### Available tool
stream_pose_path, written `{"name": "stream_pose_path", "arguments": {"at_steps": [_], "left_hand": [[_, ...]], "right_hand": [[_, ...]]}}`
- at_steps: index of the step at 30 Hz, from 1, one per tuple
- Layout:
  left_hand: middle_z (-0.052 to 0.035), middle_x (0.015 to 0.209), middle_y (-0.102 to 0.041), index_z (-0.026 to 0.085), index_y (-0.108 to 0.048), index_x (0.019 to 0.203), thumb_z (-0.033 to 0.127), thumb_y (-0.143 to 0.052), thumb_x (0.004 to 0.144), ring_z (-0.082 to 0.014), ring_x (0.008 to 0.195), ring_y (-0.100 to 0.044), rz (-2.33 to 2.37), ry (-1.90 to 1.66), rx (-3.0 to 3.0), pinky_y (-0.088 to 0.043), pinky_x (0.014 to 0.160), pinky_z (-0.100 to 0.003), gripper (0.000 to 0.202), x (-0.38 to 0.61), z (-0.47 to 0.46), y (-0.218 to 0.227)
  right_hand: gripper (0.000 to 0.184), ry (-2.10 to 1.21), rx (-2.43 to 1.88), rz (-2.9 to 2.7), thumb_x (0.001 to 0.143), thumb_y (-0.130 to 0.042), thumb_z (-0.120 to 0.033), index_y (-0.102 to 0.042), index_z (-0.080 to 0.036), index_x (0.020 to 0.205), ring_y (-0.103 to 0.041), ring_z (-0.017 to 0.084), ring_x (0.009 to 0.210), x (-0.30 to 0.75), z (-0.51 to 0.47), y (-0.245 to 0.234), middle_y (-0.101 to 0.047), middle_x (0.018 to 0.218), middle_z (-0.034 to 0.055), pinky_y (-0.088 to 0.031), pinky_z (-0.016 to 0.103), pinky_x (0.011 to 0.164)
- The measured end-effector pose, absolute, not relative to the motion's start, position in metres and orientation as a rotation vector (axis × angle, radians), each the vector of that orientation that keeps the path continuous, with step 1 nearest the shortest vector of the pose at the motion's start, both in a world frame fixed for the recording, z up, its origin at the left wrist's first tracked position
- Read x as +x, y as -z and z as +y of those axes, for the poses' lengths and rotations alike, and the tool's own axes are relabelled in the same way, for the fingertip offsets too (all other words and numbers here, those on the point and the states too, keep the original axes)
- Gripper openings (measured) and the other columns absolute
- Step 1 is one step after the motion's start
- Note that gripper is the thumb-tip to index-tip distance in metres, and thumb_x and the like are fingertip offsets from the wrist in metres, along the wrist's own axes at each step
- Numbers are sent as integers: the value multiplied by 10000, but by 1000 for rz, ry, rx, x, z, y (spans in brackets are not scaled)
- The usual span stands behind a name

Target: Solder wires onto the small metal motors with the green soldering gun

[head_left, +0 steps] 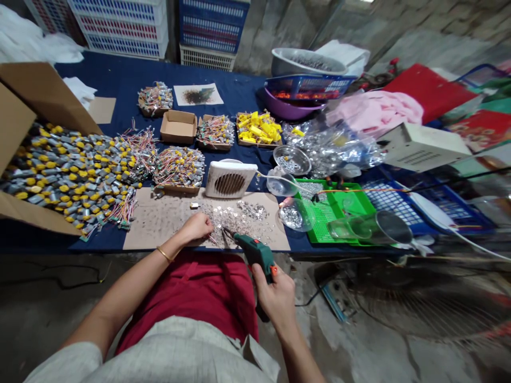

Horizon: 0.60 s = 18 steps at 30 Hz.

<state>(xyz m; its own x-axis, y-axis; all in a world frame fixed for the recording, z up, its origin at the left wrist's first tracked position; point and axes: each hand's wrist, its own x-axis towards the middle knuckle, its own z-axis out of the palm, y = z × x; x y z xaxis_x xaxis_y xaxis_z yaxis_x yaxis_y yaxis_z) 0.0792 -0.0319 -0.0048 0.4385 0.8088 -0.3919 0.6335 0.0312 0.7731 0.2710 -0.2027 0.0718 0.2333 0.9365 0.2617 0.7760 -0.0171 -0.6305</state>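
My right hand [277, 292] is wrapped around the handle of a green soldering gun [255, 250] with a red button. Its dark tip points left, just right of my left fingers and above the cardboard sheet [151, 223]. My left hand [197, 226] is closed in a pinch low over the sheet; what it grips is too small to make out, though thin wires seem to show beneath the fingertips. Small metal pieces [253, 210] lie scattered around the tip. A single small motor [194, 206] rests beyond my left hand. Behind it stands a dirty white vent fan [231, 180].
At left, a cardboard box [51, 101] overflows with wired motors [72, 175]. Small trays hold more motors [179, 167] and yellow parts [259, 127]. To the right are clear plastic cups [351, 229], a green basket [319, 234] and a metal bowl [293, 159]. A floor fan [431, 298] stands below right.
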Motion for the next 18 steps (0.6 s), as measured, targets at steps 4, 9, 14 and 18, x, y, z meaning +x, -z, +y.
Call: {"name": "stream_pose_path", "arguments": {"at_steps": [4,9,14,18], "left_hand": [[34,436,-500,140,-554,597,202,-561,680,-70,391,-453,1232,-301,1346,-318,422,-178,104,71,-39,3],[11,552,-585,134,-535,740,326,-689,707,-74,435,-526,1289,-627,831,-439,461,-199,249,54,-48,0],[6,614,-606,121,-535,834,355,-735,697,-76,500,-570,1267,-803,786,-481,507,-198,336,47,-54,-2],[23,667,-617,164,-469,961,350,-727,677,-86,522,-572,1179,-846,865,-475,493,-202,427,50,-67,-9]], "right_hand": [[456,-365,-1922,-1383,827,-549,-576,-601,-203,570,-598,196,529,280,-208,-75,-586,480,47,-470,267,532],[613,-828,-1858,-672,782,-483,-737,-629,-164,621,-594,212,426,273,-180,-65,-636,502,94,-467,299,416],[657,-1148,-1307,-292,711,-525,-791,-661,-157,821,-685,216,580,237,-123,-46,-718,698,92,-569,314,525],[657,-1224,-1035,-218,665,-609,-769,-660,-189,969,-713,213,793,218,-106,-39,-738,890,54,-601,341,697]]}}
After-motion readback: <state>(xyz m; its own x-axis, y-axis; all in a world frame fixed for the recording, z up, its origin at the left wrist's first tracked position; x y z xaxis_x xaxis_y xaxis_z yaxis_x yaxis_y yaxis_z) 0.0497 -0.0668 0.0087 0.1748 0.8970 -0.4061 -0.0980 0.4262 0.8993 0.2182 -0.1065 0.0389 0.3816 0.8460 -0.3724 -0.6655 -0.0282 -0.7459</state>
